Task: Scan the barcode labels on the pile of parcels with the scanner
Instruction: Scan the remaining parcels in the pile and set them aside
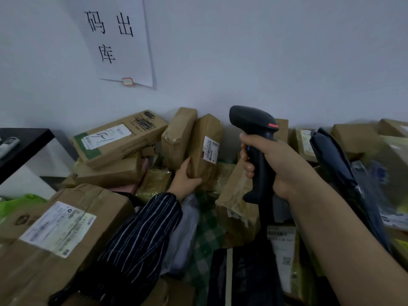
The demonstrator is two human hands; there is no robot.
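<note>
A pile of brown taped parcels lies against the white wall. My left hand (186, 176) grips the lower end of an upright brown parcel (204, 164) in the middle, whose white barcode label (211, 150) faces me. My right hand (276, 166) holds the black scanner (257, 138) by its handle, head up and pointing left, just to the right of that parcel. The scanner has an orange-red mark near its top.
A flat green-edged box (120, 138) lies at the back left and a big labelled carton (57, 228) at the front left. Dark blue bags (335, 160) and more boxes fill the right. A black table (24, 144) stands left. A paper sign (119, 38) hangs on the wall.
</note>
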